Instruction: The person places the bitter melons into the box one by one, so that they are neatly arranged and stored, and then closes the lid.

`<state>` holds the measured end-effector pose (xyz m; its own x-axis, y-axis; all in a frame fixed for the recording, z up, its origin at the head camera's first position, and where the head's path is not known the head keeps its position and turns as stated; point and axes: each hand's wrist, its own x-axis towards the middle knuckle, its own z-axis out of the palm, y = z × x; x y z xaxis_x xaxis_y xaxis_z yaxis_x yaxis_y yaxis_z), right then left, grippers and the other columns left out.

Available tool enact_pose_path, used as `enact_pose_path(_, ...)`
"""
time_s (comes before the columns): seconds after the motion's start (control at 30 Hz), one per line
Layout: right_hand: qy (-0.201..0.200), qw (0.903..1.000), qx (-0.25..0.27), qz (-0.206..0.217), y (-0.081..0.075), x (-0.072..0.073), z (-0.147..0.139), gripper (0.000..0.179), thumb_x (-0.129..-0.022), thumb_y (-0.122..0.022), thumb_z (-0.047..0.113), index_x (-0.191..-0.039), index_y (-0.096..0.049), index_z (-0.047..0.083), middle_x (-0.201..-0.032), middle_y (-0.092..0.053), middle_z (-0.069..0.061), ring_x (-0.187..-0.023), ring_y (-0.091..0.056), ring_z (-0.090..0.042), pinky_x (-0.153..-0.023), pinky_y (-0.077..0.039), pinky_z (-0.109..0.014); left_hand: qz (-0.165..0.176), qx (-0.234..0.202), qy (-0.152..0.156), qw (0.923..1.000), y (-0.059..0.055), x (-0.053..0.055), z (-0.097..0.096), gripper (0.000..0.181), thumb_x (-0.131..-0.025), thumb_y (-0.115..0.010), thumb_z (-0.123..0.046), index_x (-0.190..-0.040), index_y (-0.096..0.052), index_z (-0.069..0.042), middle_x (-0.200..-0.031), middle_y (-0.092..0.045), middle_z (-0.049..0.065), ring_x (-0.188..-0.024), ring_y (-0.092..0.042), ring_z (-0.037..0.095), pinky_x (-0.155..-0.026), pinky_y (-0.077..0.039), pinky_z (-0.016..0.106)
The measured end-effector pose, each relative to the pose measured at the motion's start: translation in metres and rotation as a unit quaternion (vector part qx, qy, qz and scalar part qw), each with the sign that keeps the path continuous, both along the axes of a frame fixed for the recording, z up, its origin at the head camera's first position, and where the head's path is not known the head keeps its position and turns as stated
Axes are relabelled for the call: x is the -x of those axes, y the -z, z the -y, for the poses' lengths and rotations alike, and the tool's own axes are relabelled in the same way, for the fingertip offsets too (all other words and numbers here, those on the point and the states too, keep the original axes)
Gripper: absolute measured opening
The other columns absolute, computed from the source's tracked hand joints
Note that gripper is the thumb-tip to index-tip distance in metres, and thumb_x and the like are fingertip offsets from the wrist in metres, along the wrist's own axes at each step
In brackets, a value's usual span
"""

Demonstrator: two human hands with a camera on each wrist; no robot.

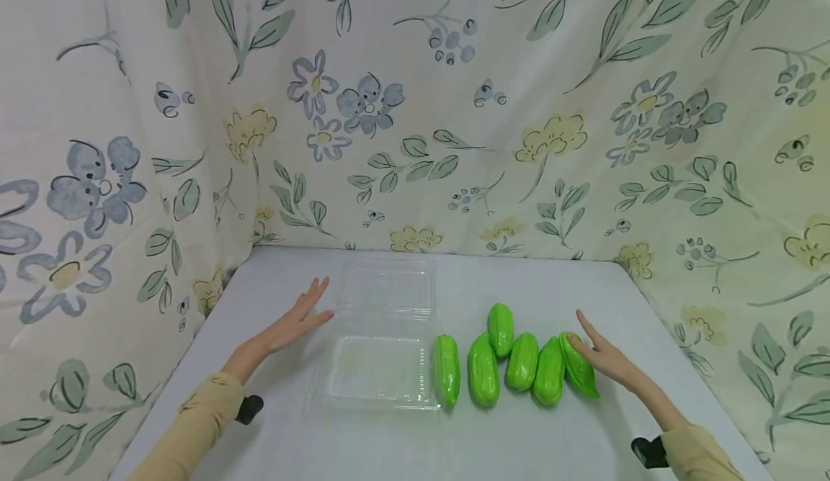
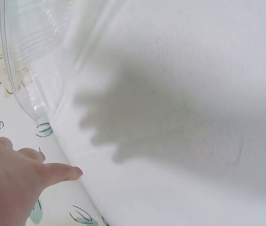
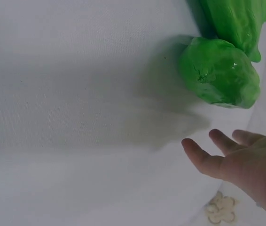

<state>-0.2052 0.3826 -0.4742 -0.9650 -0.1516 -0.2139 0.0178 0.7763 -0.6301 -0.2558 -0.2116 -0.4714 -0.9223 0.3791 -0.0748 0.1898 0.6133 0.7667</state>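
An open clear plastic clamshell box (image 1: 382,404) lies on the white table, with its two halves spread one behind the other. Just left of the box hovers my left hand (image 1: 292,326), fingers spread and holding nothing. Several glossy, bright green, plump cucumber-like vegetables (image 1: 483,373) lie to the right of the box; the leftmost one (image 1: 447,371) touches or nearly touches its edge. Beside the rightmost, pointed one (image 1: 579,369) is my right hand (image 1: 606,358), its fingers extended and grasping nothing. In the right wrist view, a gap shows between the fingers and the nearest green vegetable (image 3: 217,73).
A floral curtain (image 1: 415,106) hangs behind the white table (image 1: 369,448) and along both sides. Dark wrist devices (image 1: 648,453) show at both sleeves. Shadows of both hands fall on the tabletop.
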Motion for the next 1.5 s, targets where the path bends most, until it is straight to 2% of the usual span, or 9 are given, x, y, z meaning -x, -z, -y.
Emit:
enact_pose_path(0.3,0.026,0.9987,-0.011,0.041,0.002,-0.002,0.004,0.075,-0.101,-0.031,0.046,-0.151,0.012,0.013,-0.151,-0.001,-0.036,-0.133,-0.008,-0.062,-0.098,-0.022,-0.078,0.021,-0.034,0.035,0.9986,-0.001,-0.004,-0.008,0.078,-0.097,-0.049,-0.039,-0.153,0.003,-0.026,-0.160,0.010,0.011,-0.146,0.006,0.040,-0.109,-0.005,0.071)
enact_pose_path(0.53,0.029,0.9988,-0.021,0.033,0.008,-0.003,0.003,0.075,-0.101,-0.032,0.047,-0.152,0.010,0.011,-0.148,-0.008,-0.040,-0.132,-0.014,-0.062,-0.098,-0.025,-0.077,0.015,-0.040,0.044,0.9981,0.005,-0.004,-0.009,0.077,-0.097,-0.052,-0.035,-0.154,-0.003,-0.020,-0.160,0.000,0.013,-0.145,-0.003,0.043,-0.111,-0.011,0.069)
enact_pose_path(0.67,0.029,0.9989,-0.026,0.028,0.010,-0.005,0.003,0.075,-0.100,-0.035,0.046,-0.152,0.008,0.011,-0.149,-0.009,-0.040,-0.131,-0.017,-0.062,-0.096,-0.029,-0.076,0.014,-0.040,0.045,0.9981,0.008,-0.001,-0.011,0.078,-0.096,-0.053,-0.036,-0.154,-0.006,-0.013,-0.160,-0.004,0.015,-0.142,-0.013,0.047,-0.108,-0.019,0.071)
enact_pose_path(0.87,0.032,0.9989,-0.024,0.026,0.012,-0.004,0.002,0.077,-0.100,-0.037,0.046,-0.153,0.006,0.012,-0.152,-0.006,-0.034,-0.132,-0.016,-0.061,-0.097,-0.027,-0.076,0.019,-0.073,0.034,0.9966,0.015,0.002,-0.015,0.073,-0.096,-0.054,-0.033,-0.153,-0.015,-0.009,-0.159,-0.012,0.016,-0.141,-0.019,0.048,-0.107,-0.026,0.068)
enact_pose_path(1.03,0.038,0.9989,-0.019,0.021,0.012,-0.005,0.002,0.077,-0.099,-0.039,0.046,-0.153,0.004,0.011,-0.152,-0.007,-0.033,-0.133,-0.016,-0.061,-0.098,-0.029,-0.074,0.003,-0.120,0.016,0.9927,0.022,0.002,-0.017,0.065,-0.095,-0.057,-0.029,-0.150,-0.028,-0.008,-0.156,-0.024,0.018,-0.138,-0.030,0.046,-0.108,-0.030,0.063)
enact_pose_path(1.27,0.048,0.9984,-0.024,0.018,0.012,-0.006,0.003,0.077,-0.099,-0.040,0.046,-0.153,0.001,0.010,-0.151,-0.010,-0.036,-0.132,-0.020,-0.061,-0.096,-0.033,-0.073,-0.038,-0.164,-0.022,0.9855,0.037,0.001,-0.022,0.055,-0.093,-0.060,-0.026,-0.142,-0.044,-0.008,-0.149,-0.039,0.018,-0.132,-0.041,0.043,-0.104,-0.040,0.056)
enact_pose_path(1.5,0.058,0.9976,-0.035,0.015,0.017,-0.006,0.005,0.073,-0.099,-0.041,0.044,-0.152,-0.010,0.004,-0.146,-0.020,-0.040,-0.129,-0.026,-0.060,-0.096,-0.037,-0.068,-0.082,-0.185,-0.053,0.9778,0.047,-0.003,-0.030,0.052,-0.091,-0.063,-0.022,-0.138,-0.048,-0.004,-0.144,-0.046,0.017,-0.127,-0.048,0.041,-0.103,-0.042,0.055)
